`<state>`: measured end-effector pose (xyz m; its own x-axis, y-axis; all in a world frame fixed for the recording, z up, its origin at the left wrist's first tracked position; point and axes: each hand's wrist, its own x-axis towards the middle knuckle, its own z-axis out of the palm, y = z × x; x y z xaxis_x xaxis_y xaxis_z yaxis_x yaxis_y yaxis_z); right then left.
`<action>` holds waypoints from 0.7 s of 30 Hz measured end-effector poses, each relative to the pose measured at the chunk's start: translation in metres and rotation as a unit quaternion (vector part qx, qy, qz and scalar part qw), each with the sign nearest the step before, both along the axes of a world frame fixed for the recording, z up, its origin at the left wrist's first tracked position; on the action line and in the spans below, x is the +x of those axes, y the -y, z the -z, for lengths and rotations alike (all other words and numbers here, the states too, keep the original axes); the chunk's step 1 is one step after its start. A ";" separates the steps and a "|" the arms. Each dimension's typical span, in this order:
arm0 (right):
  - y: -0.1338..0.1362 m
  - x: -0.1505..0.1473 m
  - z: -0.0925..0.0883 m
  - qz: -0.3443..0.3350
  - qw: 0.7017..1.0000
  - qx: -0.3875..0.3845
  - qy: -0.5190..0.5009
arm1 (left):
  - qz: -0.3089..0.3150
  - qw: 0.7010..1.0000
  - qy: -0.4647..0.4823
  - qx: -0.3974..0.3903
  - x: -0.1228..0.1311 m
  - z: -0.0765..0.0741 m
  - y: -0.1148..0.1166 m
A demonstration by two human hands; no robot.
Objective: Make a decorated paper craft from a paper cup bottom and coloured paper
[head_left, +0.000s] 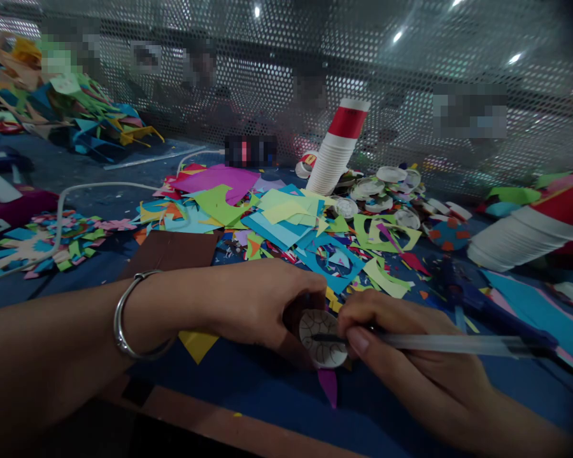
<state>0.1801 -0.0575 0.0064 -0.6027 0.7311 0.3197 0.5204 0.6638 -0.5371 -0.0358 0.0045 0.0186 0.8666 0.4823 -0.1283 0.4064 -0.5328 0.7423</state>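
Observation:
My left hand [262, 305], with a silver bangle on its wrist, is closed around the edge of a small round white cup base [322, 350]. Dark curved lines are drawn across the face of that base. A pointed purple paper piece [328, 387] sticks out below it. My right hand [401, 356] grips a pen [439, 343] with a translucent barrel, its dark tip over the lined face. Whether the tip touches the surface is hard to tell. Just behind my hands lie cut paper scraps [334, 262], one a blue sheet with a round hole.
A stack of white and red paper cups [333, 152] leans at the back; another cup stack [520, 238] lies at right. A blue glue gun [491, 305] lies beside my right hand. Cut cup bases [391, 175] are heaped near the perforated metal panel [386, 63]. A white cable [109, 186] crosses the left side.

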 end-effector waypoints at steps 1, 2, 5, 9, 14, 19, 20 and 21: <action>0.000 0.000 0.000 -0.004 1.000 -0.003 0.001 | 0.000 1.000 0.000 0.001 0.000 0.000 0.000; -0.001 0.000 0.000 -0.006 1.000 -0.006 0.001 | 0.000 1.000 0.001 0.003 0.000 0.000 0.000; -0.001 0.002 0.000 -0.008 1.000 -0.020 0.003 | -0.001 1.000 0.003 0.003 0.000 0.002 -0.001; 0.000 0.005 0.000 -0.019 0.999 -0.040 -0.003 | 0.001 1.000 0.014 -0.011 -0.001 0.004 0.000; 0.000 0.005 -0.001 -0.013 0.998 -0.059 -0.011 | -0.006 1.000 0.005 -0.010 -0.002 0.002 0.000; -0.002 0.006 -0.003 0.000 0.998 -0.065 -0.012 | -0.003 0.999 0.005 -0.032 -0.001 0.002 -0.001; -0.003 0.006 -0.004 0.001 0.998 -0.065 -0.014 | -0.004 0.999 0.006 -0.039 -0.001 0.002 -0.001; -0.003 0.006 -0.004 0.004 0.998 -0.065 -0.016 | -0.006 0.999 0.005 -0.043 -0.001 0.002 -0.001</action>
<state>0.1857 -0.0542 0.0104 -0.5873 0.7729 0.2403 0.5075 0.5829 -0.6346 -0.0367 0.0054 0.0164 0.8627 0.4795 -0.1609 0.4041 -0.4621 0.7894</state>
